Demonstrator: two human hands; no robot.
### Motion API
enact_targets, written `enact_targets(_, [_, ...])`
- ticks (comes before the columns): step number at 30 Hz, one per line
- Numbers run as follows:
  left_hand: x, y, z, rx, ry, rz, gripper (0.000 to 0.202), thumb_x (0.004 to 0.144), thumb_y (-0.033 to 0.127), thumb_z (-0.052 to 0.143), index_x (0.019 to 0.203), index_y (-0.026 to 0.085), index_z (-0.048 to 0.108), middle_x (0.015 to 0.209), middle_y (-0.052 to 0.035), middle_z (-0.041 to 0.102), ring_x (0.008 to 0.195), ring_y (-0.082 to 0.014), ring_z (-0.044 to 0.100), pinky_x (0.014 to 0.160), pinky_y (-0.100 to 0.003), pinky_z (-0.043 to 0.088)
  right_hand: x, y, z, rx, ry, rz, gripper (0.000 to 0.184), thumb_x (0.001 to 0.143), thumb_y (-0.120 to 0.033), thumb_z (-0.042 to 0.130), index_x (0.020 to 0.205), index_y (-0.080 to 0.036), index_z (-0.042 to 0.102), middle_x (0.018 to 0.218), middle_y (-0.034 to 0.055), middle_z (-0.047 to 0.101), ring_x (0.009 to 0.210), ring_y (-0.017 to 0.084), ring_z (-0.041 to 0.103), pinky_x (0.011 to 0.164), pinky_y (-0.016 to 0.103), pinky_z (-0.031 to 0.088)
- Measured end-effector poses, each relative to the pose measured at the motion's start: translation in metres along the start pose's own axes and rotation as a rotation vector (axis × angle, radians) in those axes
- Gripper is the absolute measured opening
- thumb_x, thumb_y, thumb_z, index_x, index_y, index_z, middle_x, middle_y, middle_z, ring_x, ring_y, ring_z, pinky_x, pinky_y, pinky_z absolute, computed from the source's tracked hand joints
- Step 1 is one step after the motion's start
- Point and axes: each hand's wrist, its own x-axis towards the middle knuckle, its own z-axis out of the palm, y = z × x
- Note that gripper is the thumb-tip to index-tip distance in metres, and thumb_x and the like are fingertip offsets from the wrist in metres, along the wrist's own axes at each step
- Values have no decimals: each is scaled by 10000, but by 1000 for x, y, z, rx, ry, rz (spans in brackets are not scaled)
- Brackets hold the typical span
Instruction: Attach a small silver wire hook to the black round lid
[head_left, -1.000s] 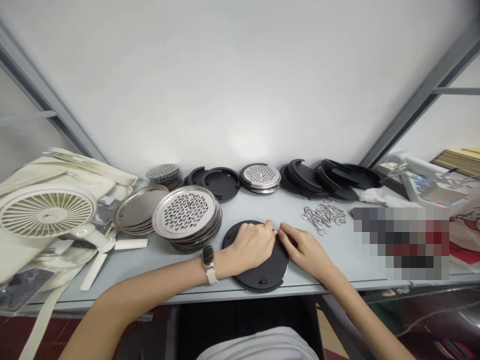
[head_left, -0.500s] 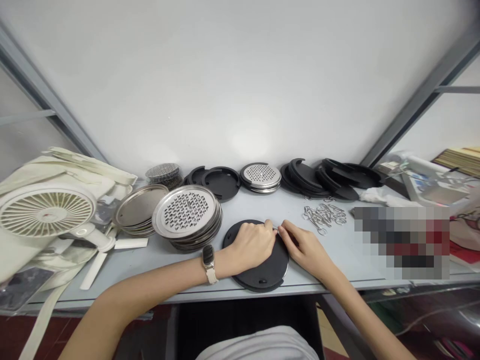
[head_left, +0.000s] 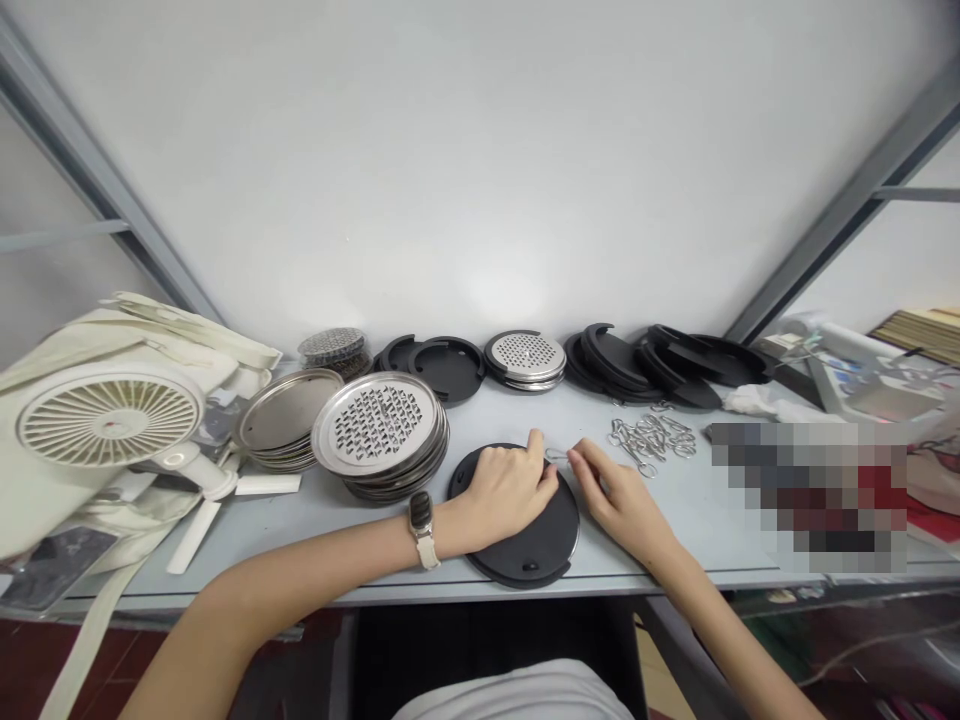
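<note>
**Head view: two hands work at a black disc on a crowded workbench**

Head view from above a pale grey metal-edged surface point(head_left: 360, 545): the person's left hand point(head_left: 504, 492) rests on a round black plastic disc point(head_left: 525, 555), its fingers curled over the disc's upper part. A thin bright rim shows along the disc's right edge, and its lower rim lies just short of the surface's front edge. The right hand point(head_left: 619, 500) sits just beside the left, the two apart, with its fingertips point(head_left: 576, 452) at a small silver wire clip point(head_left: 556, 455) above the disc's upper edge; whether they pinch it cannot be told.

A loose heap of silver wire clips point(head_left: 651, 440) lies to the right. Perforated stainless-steel disc stacks point(head_left: 379, 425) and plain steel plates point(head_left: 285, 410) stand to the left, with notched black discs point(head_left: 667, 360) along the back wall. A cream canvas bag point(head_left: 127, 340) and a white bladed fan point(head_left: 109, 420) sit at far left. A cream-strapped smartwatch point(head_left: 421, 515) circles the left wrist. A pixelated patch point(head_left: 810, 495) hides part of the right side.
</note>
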Motion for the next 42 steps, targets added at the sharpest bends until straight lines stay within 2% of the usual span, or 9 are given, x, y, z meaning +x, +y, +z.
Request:
enact_targets(2, [0, 0, 0, -15, 17, -17, 291, 919, 325, 389, 1129, 126, 419, 682, -48, 662, 612, -225, 661, 557, -288, 475, 0, 0, 1, -19, -113, -28, 210, 964, -312, 333, 776, -241, 392, 593, -46, 452, 503, 138, 477, 538, 237, 340])
enact_targets(4, [0, 0, -1, -26, 18, -6, 274, 911, 324, 390, 1111, 139, 419, 683, -44, 665, 612, -233, 661, 554, -297, 475, 1, 0, 2, -32, -153, -37, 219, 965, -307, 325, 765, -242, 387, 605, -35, 479, 520, 148, 503, 541, 240, 345])
enact_targets(9, [0, 1, -4, -27, 10, -8, 262, 876, 300, 417, 1086, 143, 415, 684, -44, 661, 613, -238, 658, 562, -309, 478, 2, 1, 2, -37, -153, -16, 228, 967, -307, 310, 754, -246, 367, 598, -30, 492, 518, 160, 513, 531, 243, 342])
enact_targets(15, [0, 2, -3, -4, 8, 26, 130, 879, 261, 393, 963, 172, 438, 666, -28, 646, 599, -224, 653, 539, -291, 464, 2, 1, 2, -43, -154, -5, 225, 970, -310, 314, 758, -245, 356, 599, -37, 477, 515, 156, 503, 537, 245, 326])
enact_targets(24, [-1, 1, -1, 0, 9, 43, 129, 898, 265, 376, 936, 160, 441, 653, -31, 634, 595, -217, 652, 544, -288, 471, 1, -1, 2, -44, -110, 13, 261, 961, -332, 349, 718, -236, 349, 553, -53, 451, 482, 131, 460, 513, 234, 302])
enact_targets(36, [-1, 0, 0, -1, 4, 64, 150, 908, 253, 351, 947, 143, 446, 651, -47, 627, 598, -225, 651, 549, -306, 482, 0, -2, 1, -94, -23, -16, 270, 952, -326, 371, 700, -230, 384, 569, -26, 472, 512, 137, 460, 512, 234, 334])
enact_targets(42, [-2, 0, 0, 4, 15, 74, 154, 909, 256, 351, 945, 146, 452, 649, -41, 629, 587, -222, 645, 537, -302, 474, 1, -2, 3, -88, -21, -19, 266, 953, -328, 368, 706, -230, 379, 572, -36, 440, 517, 134, 444, 524, 234, 340])
